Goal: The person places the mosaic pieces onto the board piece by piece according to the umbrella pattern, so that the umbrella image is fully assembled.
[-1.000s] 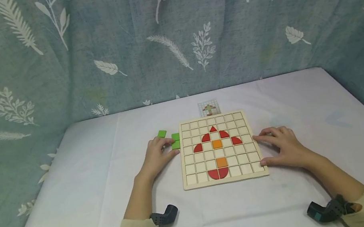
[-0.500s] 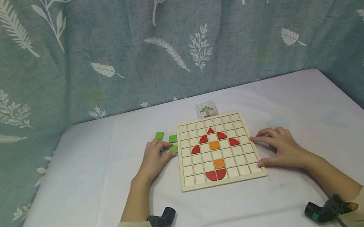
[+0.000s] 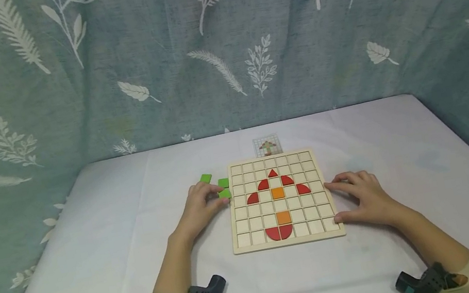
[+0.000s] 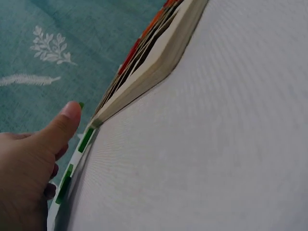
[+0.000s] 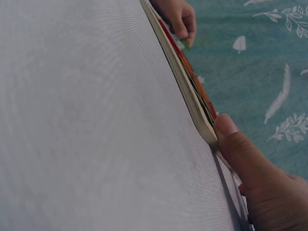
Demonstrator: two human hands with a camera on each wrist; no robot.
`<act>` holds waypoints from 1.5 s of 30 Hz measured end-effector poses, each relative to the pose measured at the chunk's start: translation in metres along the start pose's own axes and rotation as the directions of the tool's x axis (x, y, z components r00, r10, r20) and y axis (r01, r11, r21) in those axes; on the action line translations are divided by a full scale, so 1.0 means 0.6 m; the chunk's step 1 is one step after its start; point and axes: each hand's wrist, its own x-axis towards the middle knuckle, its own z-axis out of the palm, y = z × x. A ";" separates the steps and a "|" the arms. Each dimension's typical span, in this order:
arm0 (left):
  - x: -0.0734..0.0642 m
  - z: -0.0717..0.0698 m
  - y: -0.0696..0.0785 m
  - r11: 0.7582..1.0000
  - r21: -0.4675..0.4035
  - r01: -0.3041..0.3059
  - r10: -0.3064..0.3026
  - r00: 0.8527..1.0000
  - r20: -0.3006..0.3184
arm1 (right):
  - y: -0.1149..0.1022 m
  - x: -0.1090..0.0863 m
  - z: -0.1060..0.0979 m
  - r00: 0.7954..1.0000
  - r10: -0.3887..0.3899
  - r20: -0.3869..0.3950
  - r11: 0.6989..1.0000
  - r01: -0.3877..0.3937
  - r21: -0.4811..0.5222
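My left hand point(image 3: 200, 206) pinches a green square tile point(image 5: 186, 43) between thumb and fingertips, just off the left edge of a wooden grid board point(image 3: 252, 248). Two more green tiles lie on the cloth beyond it: one tile point(image 3: 223, 183) close to the board, another tile point(image 3: 206, 178) farther left. On the board sit a red triangle point(image 3: 273, 173), several red quarter-round pieces point(image 3: 273, 234) and two orange squares point(image 3: 278, 193). At the board's right edge, my right hand point(image 3: 368, 199) rests its thumb point(image 5: 225, 126) and a fingertip, with the fingers spread apart.
A small pattern card point(image 3: 267, 145) with a gridded picture lies behind the board, partly against its far edge. White cloth covers the table point(image 3: 171, 163). A leaf-patterned curtain point(image 3: 179, 98) hangs behind. Each wrist carries a black camera point(image 3: 210, 289).
The left fingers have closed on the nearest green tile, which has shifted a little away from its neighbour and come up between thumb and fingertips. The right hand stays at the board's edge.
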 end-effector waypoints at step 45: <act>0.054 0.054 0.085 0.993 -0.099 -0.071 0.074 0.997 0.027 | -0.003 -0.002 0.001 1.000 -0.019 -0.023 1.000 0.020 0.009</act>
